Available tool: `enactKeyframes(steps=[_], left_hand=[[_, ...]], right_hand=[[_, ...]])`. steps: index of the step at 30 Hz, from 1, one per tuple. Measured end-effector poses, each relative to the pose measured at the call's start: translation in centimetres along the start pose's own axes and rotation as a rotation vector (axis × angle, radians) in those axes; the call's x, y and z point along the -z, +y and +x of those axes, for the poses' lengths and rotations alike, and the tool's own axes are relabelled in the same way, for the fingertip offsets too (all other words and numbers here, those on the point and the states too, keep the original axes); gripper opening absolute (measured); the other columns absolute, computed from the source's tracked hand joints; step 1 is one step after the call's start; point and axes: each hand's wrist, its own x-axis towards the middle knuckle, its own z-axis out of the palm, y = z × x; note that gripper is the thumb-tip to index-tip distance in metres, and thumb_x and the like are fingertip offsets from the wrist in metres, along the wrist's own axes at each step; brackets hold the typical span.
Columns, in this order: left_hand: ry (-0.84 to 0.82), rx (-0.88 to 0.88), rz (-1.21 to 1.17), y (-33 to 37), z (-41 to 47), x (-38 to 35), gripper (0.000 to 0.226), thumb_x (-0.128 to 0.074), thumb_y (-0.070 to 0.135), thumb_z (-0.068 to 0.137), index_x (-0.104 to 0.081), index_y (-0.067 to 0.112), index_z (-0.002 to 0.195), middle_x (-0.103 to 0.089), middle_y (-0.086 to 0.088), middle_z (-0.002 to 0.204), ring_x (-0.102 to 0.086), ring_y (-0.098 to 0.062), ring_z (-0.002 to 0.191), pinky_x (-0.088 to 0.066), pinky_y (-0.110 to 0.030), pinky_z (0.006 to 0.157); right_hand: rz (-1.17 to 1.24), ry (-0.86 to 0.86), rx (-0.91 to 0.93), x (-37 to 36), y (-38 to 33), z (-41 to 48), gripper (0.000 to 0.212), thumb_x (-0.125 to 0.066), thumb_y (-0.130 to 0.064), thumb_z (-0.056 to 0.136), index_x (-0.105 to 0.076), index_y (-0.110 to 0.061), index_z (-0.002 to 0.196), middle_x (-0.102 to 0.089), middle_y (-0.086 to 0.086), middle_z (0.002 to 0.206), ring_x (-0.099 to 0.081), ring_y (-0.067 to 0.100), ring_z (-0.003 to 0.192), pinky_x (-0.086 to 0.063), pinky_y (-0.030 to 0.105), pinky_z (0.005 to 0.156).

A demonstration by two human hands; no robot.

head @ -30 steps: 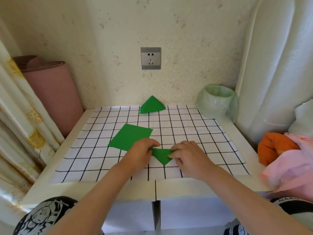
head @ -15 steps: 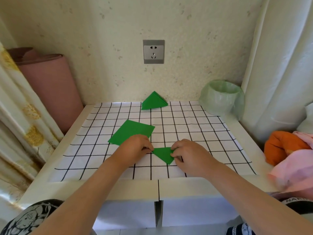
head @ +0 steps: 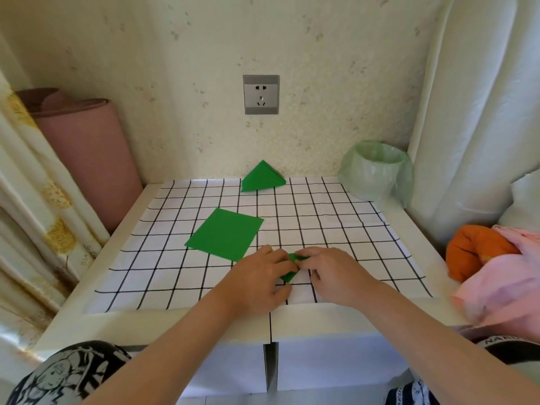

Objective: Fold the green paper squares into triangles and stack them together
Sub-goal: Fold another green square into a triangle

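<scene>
A small folded green triangle (head: 289, 274) lies on the checked mat (head: 163, 276) near the front edge. Most of it is hidden by my hands. My left hand (head: 260, 276) presses on its left side and my right hand (head: 330, 273) pinches its upper right corner. The two hands touch over the paper. A flat green paper square (head: 225, 233) lies just behind my left hand. At the back of the mat, against the wall, rests a stack of folded green triangles (head: 261, 177).
A small bin lined with a pale green bag (head: 375, 171) stands at the back right. Orange and pink cloth (head: 493, 258) lies off the table's right edge. A pink roll (head: 87, 159) leans at the left, beside a curtain. A wall socket (head: 261, 94) is above.
My hands have closed in on each other over the folded triangle, which now shows much less green. The camera has tilted slightly.
</scene>
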Motion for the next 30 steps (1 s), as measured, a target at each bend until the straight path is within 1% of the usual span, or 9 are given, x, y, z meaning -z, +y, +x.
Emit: enactKeyframes(steps=[3, 6, 10, 16, 18, 21, 25, 27, 30], left_hand=[[0.016, 0.007, 0.032, 0.4, -0.4, -0.3, 0.046, -0.047, 0.047, 0.087, -0.056, 0.034, 0.131, -0.052, 0.012, 0.124, -0.045, -0.014, 0.101, -0.036, -0.021, 0.076], [-0.022, 0.019, -0.013, 0.4, -1.1, -0.3, 0.047, -0.043, 0.046, 0.089, -0.056, 0.034, 0.132, -0.050, 0.008, 0.129, -0.043, -0.015, 0.110, -0.046, -0.028, 0.086], [-0.028, 0.044, -0.116, 0.5, -2.3, 0.3, 0.043, -0.047, 0.038, 0.090, -0.064, 0.028, 0.128, -0.051, 0.008, 0.130, -0.044, -0.010, 0.119, -0.046, -0.030, 0.095], [-0.009, 0.066, -0.117, 0.9, -2.9, 0.5, 0.034, -0.051, 0.038, 0.092, -0.070, 0.029, 0.119, -0.055, 0.010, 0.131, -0.048, -0.006, 0.119, -0.042, -0.020, 0.097], [0.014, 0.120, -0.164, 0.8, -2.4, 0.5, 0.028, -0.054, 0.040, 0.091, -0.074, 0.031, 0.110, -0.059, 0.015, 0.122, -0.050, -0.002, 0.114, -0.041, -0.019, 0.096], [0.069, 0.211, -0.237, 0.6, -0.9, 0.2, 0.015, -0.063, 0.041, 0.087, -0.073, 0.030, 0.091, -0.062, 0.017, 0.100, -0.053, -0.002, 0.097, -0.047, -0.028, 0.089], [0.052, 0.270, -0.238, 0.0, 0.6, -0.6, 0.031, -0.072, 0.044, 0.080, -0.063, 0.027, 0.103, -0.054, 0.013, 0.105, -0.045, -0.005, 0.100, -0.042, -0.023, 0.088], [0.043, 0.222, -0.171, -0.4, 1.0, -0.5, 0.033, -0.067, 0.048, 0.082, -0.062, 0.026, 0.107, -0.054, 0.010, 0.104, -0.045, -0.008, 0.098, -0.043, -0.024, 0.085], [0.026, 0.121, -0.017, -0.7, 1.5, 0.0, 0.033, -0.046, 0.047, 0.087, -0.065, 0.023, 0.101, -0.059, 0.007, 0.087, -0.053, -0.013, 0.082, -0.049, -0.031, 0.069]], right_hand=[[0.036, -0.022, -0.014, 0.1, 0.3, -0.5, 0.051, -0.046, 0.000, 0.088, -0.065, -0.022, 0.130, -0.058, -0.004, 0.140, -0.059, 0.020, 0.120, -0.048, 0.037, 0.098], [0.040, -0.051, -0.033, 0.0, 0.7, -0.6, 0.052, -0.045, -0.003, 0.092, -0.056, -0.022, 0.139, -0.045, -0.007, 0.151, -0.046, 0.010, 0.136, -0.035, 0.025, 0.112], [0.054, -0.063, -0.057, -0.1, 0.8, -0.5, 0.051, -0.045, -0.003, 0.093, -0.056, -0.021, 0.139, -0.043, -0.007, 0.151, -0.042, 0.005, 0.137, -0.023, 0.011, 0.109], [0.030, -0.039, -0.055, 0.0, 0.7, -0.3, 0.043, -0.048, -0.010, 0.095, -0.062, -0.024, 0.133, -0.048, -0.010, 0.147, -0.049, 0.005, 0.132, -0.034, 0.018, 0.107], [0.028, -0.024, -0.050, 0.0, 0.6, -0.1, 0.038, -0.050, -0.014, 0.096, -0.065, -0.024, 0.129, -0.052, -0.009, 0.145, -0.051, 0.007, 0.130, -0.038, 0.022, 0.107], [0.019, -0.003, -0.038, 0.2, 0.4, 0.4, 0.030, -0.053, -0.019, 0.098, -0.070, -0.021, 0.122, -0.060, -0.007, 0.138, -0.054, 0.009, 0.127, -0.043, 0.029, 0.102], [0.064, -0.009, -0.015, 0.3, 0.3, 1.1, 0.023, -0.062, -0.023, 0.094, -0.074, -0.026, 0.113, -0.066, -0.010, 0.119, -0.059, 0.013, 0.107, -0.049, 0.034, 0.086], [0.091, -0.021, -0.006, 0.3, 0.6, 1.4, 0.022, -0.065, -0.026, 0.092, -0.073, -0.027, 0.113, -0.065, -0.010, 0.111, -0.057, 0.012, 0.101, -0.049, 0.033, 0.083], [0.095, -0.026, -0.004, 0.5, 1.1, 1.9, 0.025, -0.067, -0.031, 0.090, -0.071, -0.029, 0.114, -0.064, -0.011, 0.107, -0.055, 0.010, 0.098, -0.046, 0.030, 0.083]])
